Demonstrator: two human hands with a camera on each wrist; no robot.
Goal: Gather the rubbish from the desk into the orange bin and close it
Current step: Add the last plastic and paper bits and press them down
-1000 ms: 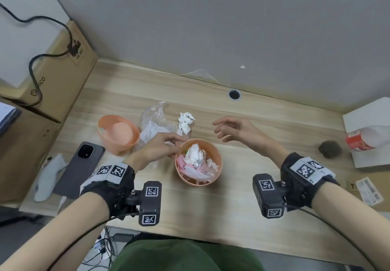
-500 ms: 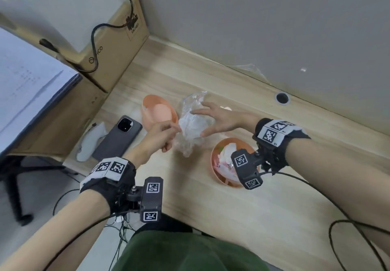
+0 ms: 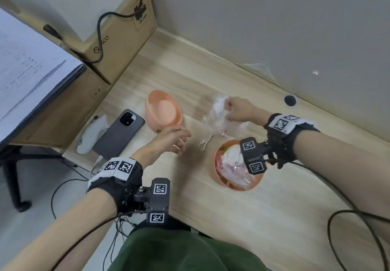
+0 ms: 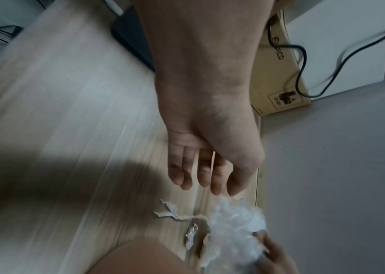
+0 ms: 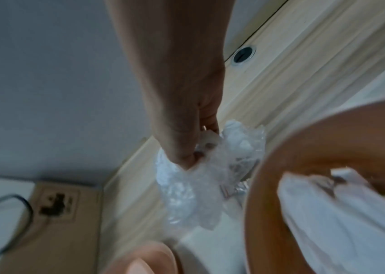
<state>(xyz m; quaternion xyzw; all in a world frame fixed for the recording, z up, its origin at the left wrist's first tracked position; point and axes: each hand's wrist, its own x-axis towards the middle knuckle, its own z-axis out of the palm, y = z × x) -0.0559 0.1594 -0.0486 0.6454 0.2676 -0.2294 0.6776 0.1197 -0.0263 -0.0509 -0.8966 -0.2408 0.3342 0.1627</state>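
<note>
In the head view, the right hand (image 3: 236, 110) has its fingers curled around a crumpled clear plastic bag (image 3: 219, 118), which lies on the wooden desk (image 3: 232, 218) just behind the orange bin (image 3: 219, 178). The bin stands open on the desk and holds white tissues and pink wrappers; the right wrist camera hides a part of it. The orange lid (image 3: 162, 110) lies upside down on the desk, left of the bag, beside a grey phone (image 3: 120, 133). The left hand (image 3: 171, 140) is above the desk in front of the lid, fingers relaxed and holding nothing. A small torn paper scrap (image 3: 205, 142) lies between the left hand and the bin. In the left wrist view, the left hand (image 4: 210, 163) shows loose, nearly straight fingers, empty, near the plastic bag (image 4: 236, 222) and the paper scrap (image 4: 168, 213). In the right wrist view, the right hand (image 5: 187, 137) grips the plastic bag (image 5: 194, 189) close to the bin (image 5: 280, 166), and this picture is blurred.
</note>
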